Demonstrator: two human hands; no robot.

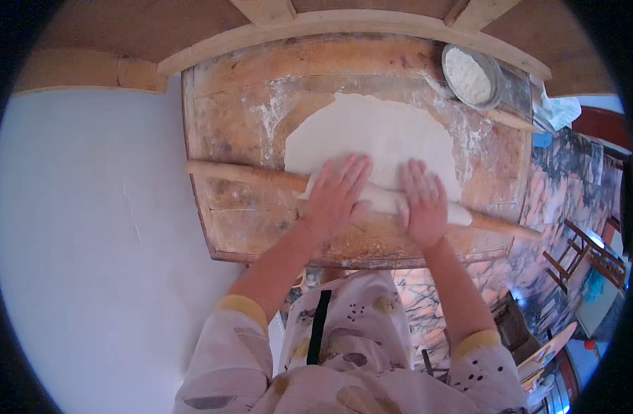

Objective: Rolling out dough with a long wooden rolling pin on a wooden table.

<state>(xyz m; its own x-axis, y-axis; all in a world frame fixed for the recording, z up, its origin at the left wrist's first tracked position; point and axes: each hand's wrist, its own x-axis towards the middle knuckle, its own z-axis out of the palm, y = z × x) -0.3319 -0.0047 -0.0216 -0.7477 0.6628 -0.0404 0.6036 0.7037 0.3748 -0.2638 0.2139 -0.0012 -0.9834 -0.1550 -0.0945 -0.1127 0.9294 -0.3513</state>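
A long wooden rolling pin (246, 175) lies slantwise across a floured wooden board (226, 121), both its ends bare. Around its middle the near edge of a thin, wide dough sheet (371, 127) is wrapped; the rest spreads flat beyond it. My left hand (333, 202) presses palm-down on the dough-covered pin, left of centre, with fingers stretched forward. To the right, my right hand (425, 204) rests on the same roll in a like way, its fingers blurred. Neither hand has its fingers curled around the pin. Between them part of the rolled dough (382, 199) shows.
A metal bowl (496, 77) of white flour (466, 75) stands at the board's far right corner, beside another wooden stick (513, 120). A wooden frame (347, 21) borders the far side. White wall (89, 207) lies left; a wooden chair (575, 256) stands on the marbled floor at right.
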